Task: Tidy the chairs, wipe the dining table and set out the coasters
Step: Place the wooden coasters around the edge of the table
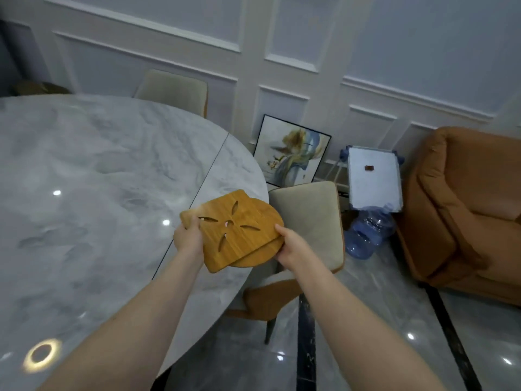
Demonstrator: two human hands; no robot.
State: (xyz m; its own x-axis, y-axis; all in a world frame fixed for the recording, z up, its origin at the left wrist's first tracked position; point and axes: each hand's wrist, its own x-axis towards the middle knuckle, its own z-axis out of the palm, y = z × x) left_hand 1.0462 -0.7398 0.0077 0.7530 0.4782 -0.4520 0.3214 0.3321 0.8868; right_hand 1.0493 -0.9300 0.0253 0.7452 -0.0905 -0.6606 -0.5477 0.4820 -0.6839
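Note:
A stack of wooden coasters (239, 235) with leaf-shaped cut-outs is held above the right edge of the round grey marble dining table (93, 179). My left hand (188, 238) grips the stack's left edge, thumb on top. My right hand (290, 244) holds the right edge, where a round coaster sticks out beneath the squarish top one. A beige chair (313, 221) with an orange back stands tucked in at the table's right side, just beyond the coasters. Another beige chair (173, 90) stands at the far side.
A framed painting (293, 150) leans on the panelled wall. On the floor to the right lie a blue water bottle (366, 232) and a white box (373, 179). An orange armchair (465, 210) fills the right side. The floor is glossy grey tile.

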